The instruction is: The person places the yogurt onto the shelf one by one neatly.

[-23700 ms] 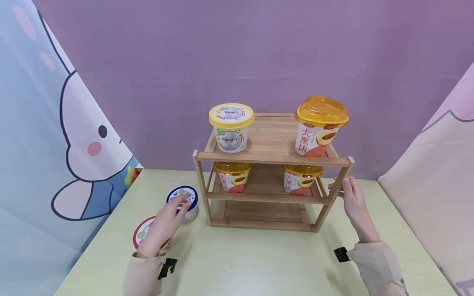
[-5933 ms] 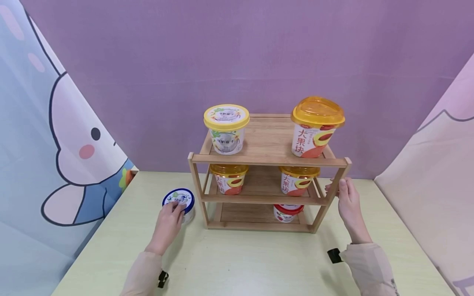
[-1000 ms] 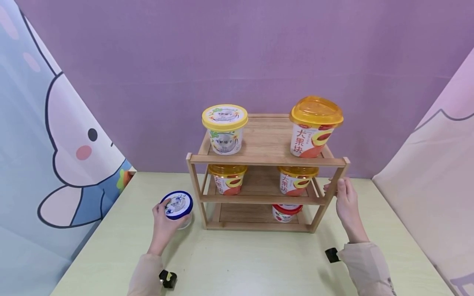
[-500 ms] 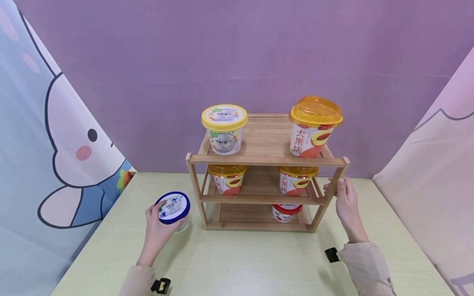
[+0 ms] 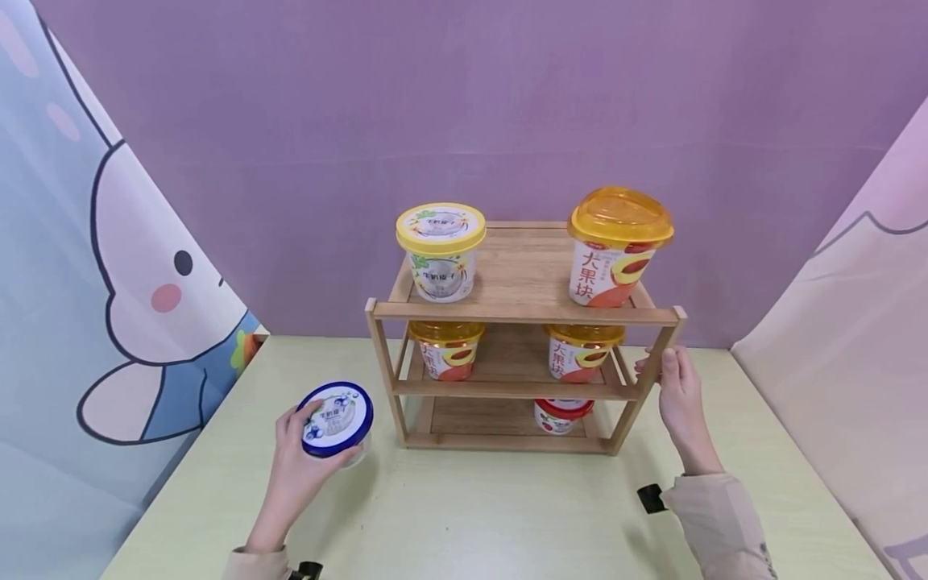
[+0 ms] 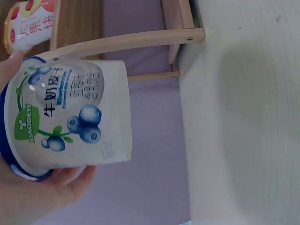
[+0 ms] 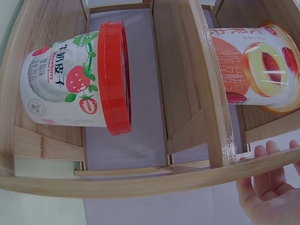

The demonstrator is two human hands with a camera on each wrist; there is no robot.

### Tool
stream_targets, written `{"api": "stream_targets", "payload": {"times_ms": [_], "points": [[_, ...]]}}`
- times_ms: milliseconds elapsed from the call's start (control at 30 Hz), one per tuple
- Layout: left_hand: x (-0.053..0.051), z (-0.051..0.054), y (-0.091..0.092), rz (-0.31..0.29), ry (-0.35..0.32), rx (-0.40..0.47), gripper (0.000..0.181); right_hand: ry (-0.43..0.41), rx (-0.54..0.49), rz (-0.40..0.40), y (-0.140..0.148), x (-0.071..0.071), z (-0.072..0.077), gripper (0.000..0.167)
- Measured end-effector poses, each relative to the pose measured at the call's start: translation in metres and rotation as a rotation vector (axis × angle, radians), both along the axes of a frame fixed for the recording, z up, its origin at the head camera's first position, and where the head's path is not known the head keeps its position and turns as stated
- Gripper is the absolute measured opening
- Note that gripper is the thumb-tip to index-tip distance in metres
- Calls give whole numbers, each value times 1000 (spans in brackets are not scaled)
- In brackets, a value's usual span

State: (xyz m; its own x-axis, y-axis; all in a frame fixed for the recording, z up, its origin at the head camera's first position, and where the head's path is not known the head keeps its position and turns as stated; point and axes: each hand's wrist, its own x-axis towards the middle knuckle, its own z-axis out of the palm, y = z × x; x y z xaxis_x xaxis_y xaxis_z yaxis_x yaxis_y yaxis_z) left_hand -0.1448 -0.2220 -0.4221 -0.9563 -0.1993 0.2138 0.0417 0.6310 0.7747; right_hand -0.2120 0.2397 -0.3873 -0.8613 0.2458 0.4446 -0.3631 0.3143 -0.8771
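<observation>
My left hand point(image 5: 300, 459) grips a white blueberry tub with a blue lid point(image 5: 336, 419) by its rim, thumb and fingers on opposite sides. In the left wrist view, the blueberry tub's point(image 6: 70, 112) base hangs off the table. My right hand point(image 5: 681, 403) holds the right front post of a three-tier wooden shelf point(image 5: 522, 312); in the right wrist view its fingers point(image 7: 262, 180) curl behind the post. On the bottom tier, at the right, stands a strawberry tub with a red lid point(image 5: 558, 419), clearer in the right wrist view as the strawberry tub point(image 7: 70, 79).
A yellow-lidded tub point(image 5: 442, 270) stands top left on the shelf, an orange-lidded peach cup point(image 5: 612, 266) top right. Two more peach cups, left point(image 5: 448, 358) and right point(image 5: 580, 358), occupy the middle tier. A purple cloth point(image 5: 464, 97) hangs behind the pale table point(image 5: 493, 515).
The strawberry tub went from the left of the table onto the bottom tier. My left hand took hold of the blueberry tub, lifted it and drew it nearer me. My right hand stayed on the post.
</observation>
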Motion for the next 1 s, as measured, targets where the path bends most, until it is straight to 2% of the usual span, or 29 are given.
{"api": "stream_targets", "payload": {"times_ms": [267,500,633,767,1000], "points": [[10,11,11,-64,53,-47,85,13,-3,13,0,1,1,20],[18,16,28,-132,115,-42,82,13,-12,9,0,1,1,20],[20,17,40,-175,127,-31,81,18,-30,14,0,1,0,20],[20,14,54,-211,130,-22,81,19,-45,15,-1,1,0,20],[16,-3,75,-270,93,38,82,24,-42,8,-8,7,10,22]]}}
